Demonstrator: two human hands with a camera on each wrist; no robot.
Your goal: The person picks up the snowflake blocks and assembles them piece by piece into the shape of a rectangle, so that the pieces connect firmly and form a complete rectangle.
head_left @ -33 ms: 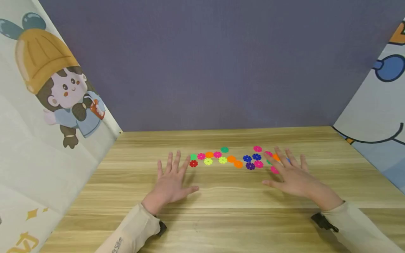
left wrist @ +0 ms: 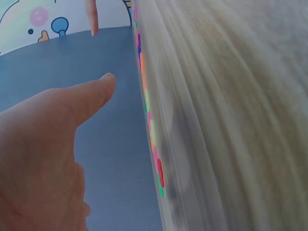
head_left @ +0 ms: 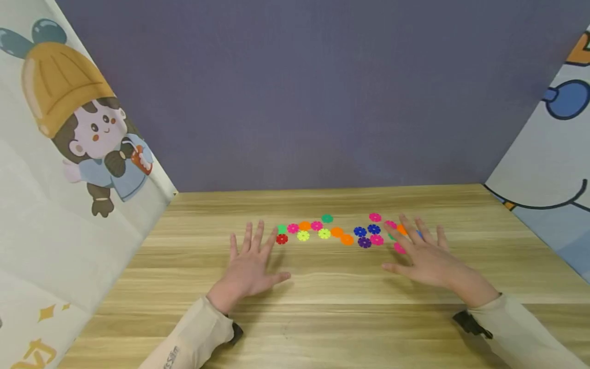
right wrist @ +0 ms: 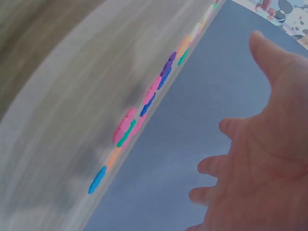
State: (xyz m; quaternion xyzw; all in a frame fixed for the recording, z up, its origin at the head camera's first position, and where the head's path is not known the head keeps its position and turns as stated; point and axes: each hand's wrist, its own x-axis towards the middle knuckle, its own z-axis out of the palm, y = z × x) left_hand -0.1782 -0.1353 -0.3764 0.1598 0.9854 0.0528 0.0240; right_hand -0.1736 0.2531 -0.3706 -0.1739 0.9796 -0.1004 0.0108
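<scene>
My left hand (head_left: 247, 272) is held above the table with its fingers spread and nothing in it. Nearest to its index finger lie a red notched disc (head_left: 282, 239) and a light green disc (head_left: 281, 229). My right hand (head_left: 429, 262), also spread and holding nothing, hovers over the right end of the discs. It partly hides a pink disc (head_left: 399, 248), an orange one and a blue one in the head view. Between the hands lie more flat flower-like plastic discs, such as a purple disc (head_left: 364, 242) and a yellow disc (head_left: 324, 233). In the right wrist view, a gap separates the hand from the blue disc (right wrist: 97, 180).
The discs form a loose row across the wood-grain table (head_left: 295, 328). Behind the table stands a plain grey-blue panel (head_left: 295, 97). Cartoon-printed side walls flank it, with a figure in a yellow hat (head_left: 69, 84) on the left one.
</scene>
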